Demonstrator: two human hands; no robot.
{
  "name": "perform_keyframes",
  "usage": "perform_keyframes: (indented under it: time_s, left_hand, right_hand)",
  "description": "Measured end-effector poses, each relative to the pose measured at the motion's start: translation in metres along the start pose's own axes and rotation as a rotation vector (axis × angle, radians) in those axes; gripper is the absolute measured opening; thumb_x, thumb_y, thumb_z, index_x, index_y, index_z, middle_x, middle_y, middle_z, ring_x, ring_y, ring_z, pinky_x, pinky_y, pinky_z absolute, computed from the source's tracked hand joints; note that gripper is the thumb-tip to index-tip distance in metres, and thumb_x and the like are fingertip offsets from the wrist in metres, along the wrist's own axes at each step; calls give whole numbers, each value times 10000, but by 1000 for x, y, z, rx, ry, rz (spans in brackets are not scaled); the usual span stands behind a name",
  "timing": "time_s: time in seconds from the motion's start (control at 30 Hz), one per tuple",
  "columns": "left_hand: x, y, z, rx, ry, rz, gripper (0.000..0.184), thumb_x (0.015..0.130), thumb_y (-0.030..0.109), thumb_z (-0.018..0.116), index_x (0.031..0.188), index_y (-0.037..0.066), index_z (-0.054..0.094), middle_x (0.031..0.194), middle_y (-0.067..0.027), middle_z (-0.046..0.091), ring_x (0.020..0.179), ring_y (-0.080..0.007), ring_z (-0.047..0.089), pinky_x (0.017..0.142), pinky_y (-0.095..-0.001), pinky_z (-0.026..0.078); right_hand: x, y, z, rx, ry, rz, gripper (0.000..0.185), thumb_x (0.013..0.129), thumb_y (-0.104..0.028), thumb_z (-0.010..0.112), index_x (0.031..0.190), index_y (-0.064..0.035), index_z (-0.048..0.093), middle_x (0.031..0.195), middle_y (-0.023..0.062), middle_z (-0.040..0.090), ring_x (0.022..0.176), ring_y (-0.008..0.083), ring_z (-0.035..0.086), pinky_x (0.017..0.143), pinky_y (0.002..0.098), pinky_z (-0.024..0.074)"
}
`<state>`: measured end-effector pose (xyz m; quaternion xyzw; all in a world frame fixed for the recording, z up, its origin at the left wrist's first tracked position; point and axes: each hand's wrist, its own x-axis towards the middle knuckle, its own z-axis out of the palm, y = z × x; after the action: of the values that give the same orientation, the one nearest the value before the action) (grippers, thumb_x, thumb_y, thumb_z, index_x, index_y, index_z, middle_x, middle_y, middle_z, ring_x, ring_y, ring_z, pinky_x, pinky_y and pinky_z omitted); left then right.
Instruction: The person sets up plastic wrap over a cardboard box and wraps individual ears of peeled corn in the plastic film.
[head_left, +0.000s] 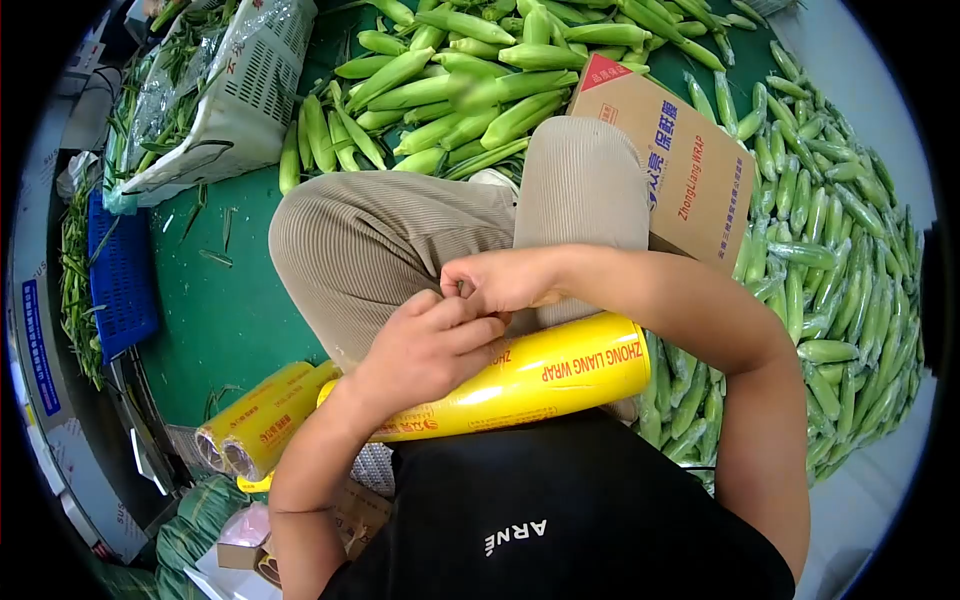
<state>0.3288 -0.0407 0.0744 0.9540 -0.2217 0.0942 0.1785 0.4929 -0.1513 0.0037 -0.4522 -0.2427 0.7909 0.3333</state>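
Observation:
My left hand (430, 345) and my right hand (505, 280) meet above my lap, fingers curled and touching each other. Both are closed in a pinch; whatever lies between the fingertips, if anything, is hidden or too small to make out. Right under them a yellow roll of cling wrap (560, 375) lies across my lap, printed in red. My left hand and forearm cover part of its left side.
Unwrapped corn ears (470, 85) heap up ahead. To the right are a cardboard box (690, 160) and a large pile of wrapped corn (830, 260). Further yellow rolls (265, 415), a white crate (235, 110) and a blue basket (120, 275) stand left.

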Motion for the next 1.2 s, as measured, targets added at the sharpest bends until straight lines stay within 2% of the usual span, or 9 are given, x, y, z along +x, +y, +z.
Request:
perform_keyframes:
  time_s: [0.13,0.23,0.43,0.57,0.7,0.83,0.93,1.17,1.2]
  left_hand:
    - [-9,-2,16,-74,-11,-65,179,794,245,669,957,193,720,976,76,662,944,-142,575,783,-322,410]
    - [-17,-4,19,-173,-65,-196,129,807,239,672,920,181,696,876,51,637,906,-161,575,787,-340,412]
    - [-8,-13,26,-373,-8,-288,88,841,183,725,908,137,692,853,7,638,881,-219,579,793,-371,421]
    - [-3,-12,18,-520,-22,-279,189,837,82,725,1020,84,680,981,-79,683,971,-302,615,872,-421,453]
    - [10,-7,6,-532,67,-215,308,832,220,784,1075,65,676,1093,-115,676,1019,-323,628,905,-436,469]
    - [74,31,4,-438,-28,-155,837,720,539,838,1334,34,577,1283,-131,621,1134,-327,607,962,-453,447]
    - [101,58,26,-365,-179,-174,1183,586,613,880,1480,-24,438,1371,-208,586,1214,-375,605,989,-461,475]
    - [85,80,59,-587,-56,-333,993,750,511,839,1464,-43,429,1324,-270,605,1174,-430,628,990,-460,523]
    - [84,82,67,-528,-1,-342,922,765,496,835,1415,-48,473,1314,-262,610,1173,-428,623,994,-458,520]
  right_hand:
    - [4,7,-5,-107,29,-43,209,924,-124,665,1079,-58,541,741,56,564,668,156,535,564,320,439]
    - [-40,-15,-6,-582,205,-263,205,992,-232,667,1092,-89,560,849,48,595,771,153,582,674,326,482]
    - [-101,-23,21,-1042,-6,-402,316,961,-285,675,1216,-108,614,1065,129,627,1015,331,643,880,455,508]
    - [-164,-11,5,-975,155,-466,630,873,-390,777,1359,-46,569,1265,173,611,1184,388,594,994,445,483]
    - [-222,45,10,-739,498,-353,1008,722,-409,920,1516,-38,421,1427,189,498,1338,346,496,1138,428,402]
    - [-202,108,42,-636,650,-431,1166,666,-421,956,1550,-24,308,1508,211,364,1435,369,350,1208,440,299]
    - [-185,125,55,-578,821,-499,1130,661,-368,953,1527,-18,319,1518,212,358,1451,374,336,1218,456,281]
    - [-166,175,37,-497,802,-624,1233,530,-523,997,1474,-40,367,1436,184,452,1322,361,451,1142,505,339]
    - [-166,161,44,-532,873,-666,1086,604,-511,967,1422,-45,426,1347,162,503,1256,327,501,1078,476,394]
